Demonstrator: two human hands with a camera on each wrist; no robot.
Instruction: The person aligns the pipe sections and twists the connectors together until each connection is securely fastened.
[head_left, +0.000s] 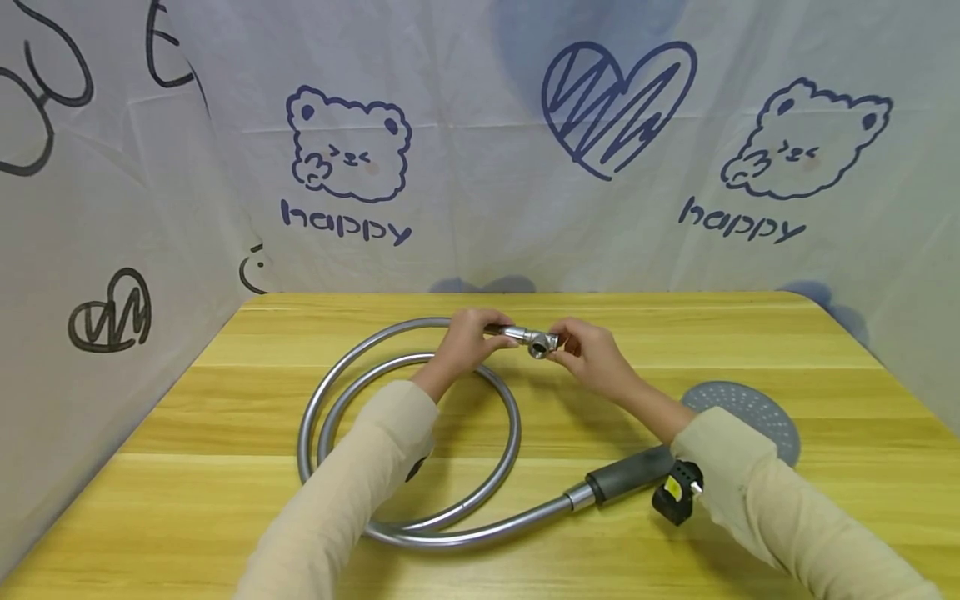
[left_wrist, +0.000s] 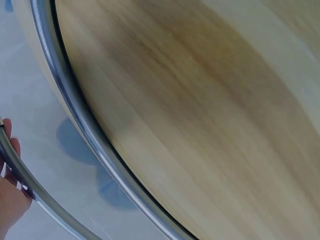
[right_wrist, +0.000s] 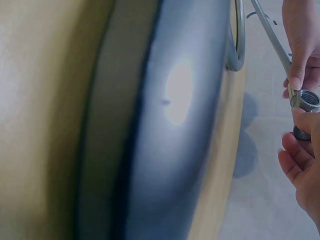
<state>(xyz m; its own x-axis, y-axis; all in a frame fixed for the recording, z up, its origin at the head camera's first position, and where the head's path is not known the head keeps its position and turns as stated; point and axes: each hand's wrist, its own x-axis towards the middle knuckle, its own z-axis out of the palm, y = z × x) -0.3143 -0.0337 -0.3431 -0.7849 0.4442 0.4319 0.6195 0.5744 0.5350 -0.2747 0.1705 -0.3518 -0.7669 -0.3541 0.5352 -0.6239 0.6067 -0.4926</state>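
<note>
My left hand (head_left: 469, 340) grips the chrome end of a grey shower hose (head_left: 517, 425), and in the left wrist view its fingers curl round the hose. At that end sits a small chrome threaded tee fitting (head_left: 538, 347), which my right hand (head_left: 594, 357) pinches between thumb and fingers. In the right wrist view the fitting (right_wrist: 306, 100) shows an open threaded mouth; whether it is screwed onto the hose I cannot tell. The hose loops on the table and runs to the dark handle of a shower head (head_left: 738, 410), partly hidden by my right forearm.
Everything lies on a wood-grain table (head_left: 225, 417). A pale cloth (head_left: 480, 167) with bear, heart and "happy" drawings hangs behind it and along the left. A black wrist device (head_left: 675, 493) hangs under my right sleeve, close above the shower handle.
</note>
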